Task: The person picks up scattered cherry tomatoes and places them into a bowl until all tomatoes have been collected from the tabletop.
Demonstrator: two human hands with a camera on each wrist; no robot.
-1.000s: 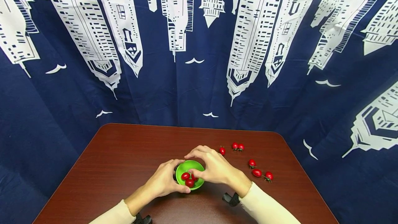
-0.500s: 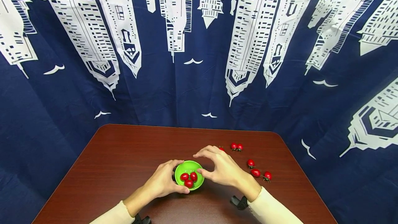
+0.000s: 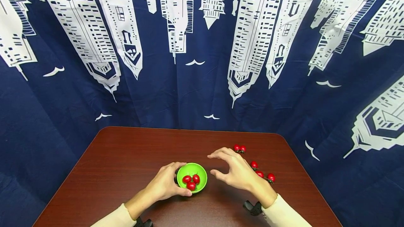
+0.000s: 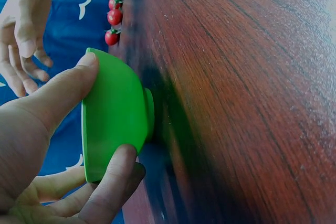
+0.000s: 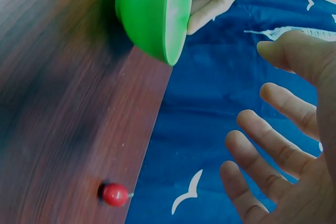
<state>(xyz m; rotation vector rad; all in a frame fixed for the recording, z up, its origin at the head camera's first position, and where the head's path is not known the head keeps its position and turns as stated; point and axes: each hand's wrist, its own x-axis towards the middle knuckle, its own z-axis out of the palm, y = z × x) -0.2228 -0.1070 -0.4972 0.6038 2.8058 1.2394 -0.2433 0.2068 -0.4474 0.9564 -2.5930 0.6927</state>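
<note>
My left hand (image 3: 165,183) grips a small green bowl (image 3: 192,168), its thumb on the near side and fingers around the left. In the left wrist view the bowl (image 4: 113,116) shows from the side. Three cherry tomatoes (image 3: 190,186) lie inside the bowl. To its right my right hand (image 3: 236,171) hovers with fingers spread and nothing held. Loose cherry tomatoes lie on the right of the table: a pair (image 3: 239,148) at the back and a few more (image 3: 270,177), partly hidden by the right hand and wrist. One cherry tomato (image 5: 114,194) shows in the right wrist view.
The brown wooden table (image 3: 142,150) has rounded far corners. Behind it hangs a dark blue cloth (image 3: 189,90) printed with white buildings and birds. A black wrist strap (image 3: 252,207) hangs below the right sleeve.
My right hand has moved right, away from above the bowl, and its fingers have spread wider. It now covers a loose tomato seen earlier. The left hand and bowl stay put.
</note>
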